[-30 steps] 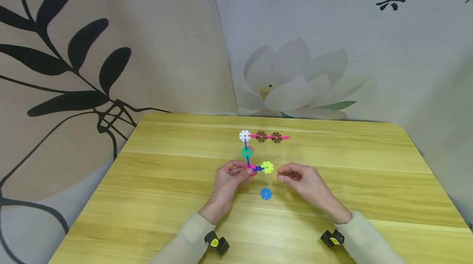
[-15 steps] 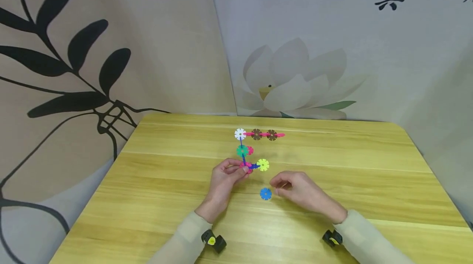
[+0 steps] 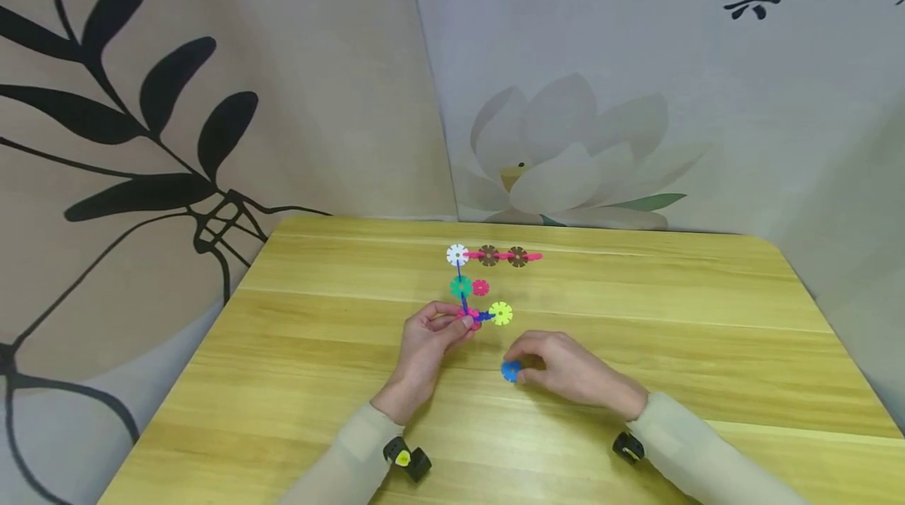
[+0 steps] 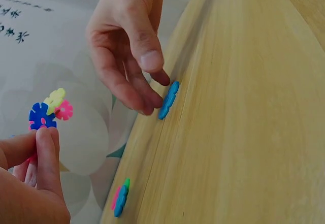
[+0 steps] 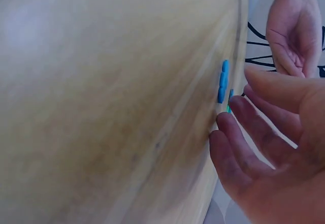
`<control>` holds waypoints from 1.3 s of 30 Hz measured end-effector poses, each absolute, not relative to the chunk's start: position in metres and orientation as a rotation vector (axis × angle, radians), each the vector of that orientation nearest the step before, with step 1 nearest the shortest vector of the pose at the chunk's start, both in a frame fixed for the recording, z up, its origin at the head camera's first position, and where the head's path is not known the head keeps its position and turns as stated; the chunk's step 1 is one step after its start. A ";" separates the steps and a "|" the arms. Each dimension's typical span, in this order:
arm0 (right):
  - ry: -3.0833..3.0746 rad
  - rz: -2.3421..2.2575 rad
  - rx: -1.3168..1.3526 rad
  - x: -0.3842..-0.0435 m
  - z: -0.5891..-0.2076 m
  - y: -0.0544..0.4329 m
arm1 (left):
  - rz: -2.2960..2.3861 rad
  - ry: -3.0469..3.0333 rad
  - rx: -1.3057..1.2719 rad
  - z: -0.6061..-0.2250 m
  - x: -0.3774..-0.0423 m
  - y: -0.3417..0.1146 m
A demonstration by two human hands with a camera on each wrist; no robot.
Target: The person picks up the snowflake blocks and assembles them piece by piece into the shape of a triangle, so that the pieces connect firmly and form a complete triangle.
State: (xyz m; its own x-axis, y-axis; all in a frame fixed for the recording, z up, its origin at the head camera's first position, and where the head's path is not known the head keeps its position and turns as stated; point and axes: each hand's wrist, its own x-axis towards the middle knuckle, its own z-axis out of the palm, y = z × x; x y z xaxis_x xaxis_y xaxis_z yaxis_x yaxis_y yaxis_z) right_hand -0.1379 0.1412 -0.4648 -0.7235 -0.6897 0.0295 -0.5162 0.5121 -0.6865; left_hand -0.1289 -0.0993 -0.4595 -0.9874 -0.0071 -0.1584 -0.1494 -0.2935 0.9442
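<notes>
In the head view my left hand [image 3: 424,348] pinches a pink flower-shaped disc [image 3: 470,320] within a chain of slotted plastic discs. From there the chain runs to a yellow disc [image 3: 501,313] on the right, and away past a teal disc [image 3: 461,286] to a white disc [image 3: 457,255] and two brown discs [image 3: 489,255]. My right hand [image 3: 569,367] is at a loose blue disc [image 3: 510,371] on the table, its fingertips partly over it. In the right wrist view the fingers are spread and the blue disc [image 5: 223,82] lies flat beyond them.
A small pink disc [image 3: 481,287] lies on the wooden table [image 3: 679,301] beside the chain. Blue, pink and green pieces [image 4: 121,198] lie close together in the left wrist view. Behind the table hangs a patterned cloth [image 3: 339,96].
My right hand has come down and left from near the yellow disc to the blue disc. My left hand and the chain have shifted slightly left, uncovering the small pink disc.
</notes>
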 end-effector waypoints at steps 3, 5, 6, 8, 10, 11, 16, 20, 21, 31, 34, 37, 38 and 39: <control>2.530 -0.958 -1.083 -0.140 -0.466 0.140 | 2.454 1.806 -0.195 -0.459 -0.129 -0.100; 2.555 -0.902 -1.110 -0.140 -0.466 0.139 | 2.446 1.810 -0.196 -0.460 -0.129 -0.100; 2.569 -0.873 -1.119 -0.140 -0.466 0.138 | 2.439 1.816 -0.197 -0.460 -0.129 -0.100; 2.592 -0.824 -1.123 -0.140 -0.466 0.137 | 2.430 1.818 -0.201 -0.460 -0.128 -0.100; 2.610 -0.791 -1.108 -0.139 -0.466 0.136 | 2.421 1.825 -0.200 -0.460 -0.128 -0.099; 2.613 -0.785 -1.093 -0.138 -0.465 0.135 | 2.418 1.823 -0.200 -0.460 -0.127 -0.099; 2.587 -0.841 -1.005 -0.135 -0.463 0.136 | 2.401 1.826 -0.186 -0.459 -0.126 -0.098; 2.523 -0.949 -0.949 -0.135 -0.462 0.140 | 2.392 1.825 -0.187 -0.460 -0.125 -0.097; 2.511 -0.976 -0.932 -0.135 -0.461 0.142 | 2.393 1.818 -0.188 -0.460 -0.125 -0.097; 2.581 -1.226 -0.704 -0.133 -0.450 0.163 | 2.391 1.760 -0.146 -0.459 -0.124 -0.094; 2.602 -1.311 -0.655 -0.133 -0.445 0.167 | 2.387 1.737 -0.132 -0.459 -0.123 -0.093; 2.602 -1.404 -0.612 -0.132 -0.441 0.170 | 2.373 1.729 -0.114 -0.458 -0.122 -0.092; 2.605 -1.428 -0.598 -0.132 -0.439 0.171 | 2.368 1.727 -0.113 -0.458 -0.122 -0.092; 2.604 -1.451 -0.584 -0.132 -0.438 0.172 | 2.366 1.724 -0.108 -0.457 -0.122 -0.091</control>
State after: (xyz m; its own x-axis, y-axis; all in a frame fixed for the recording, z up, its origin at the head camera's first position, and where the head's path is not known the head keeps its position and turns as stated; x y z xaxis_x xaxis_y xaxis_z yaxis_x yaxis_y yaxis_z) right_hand -0.1319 0.1716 -0.4376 -0.9210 -0.3780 0.0944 -0.2791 0.4713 -0.8367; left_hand -0.1217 -0.0914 -0.4575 -0.9748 0.1273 -0.1831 -0.2133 -0.2925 0.9322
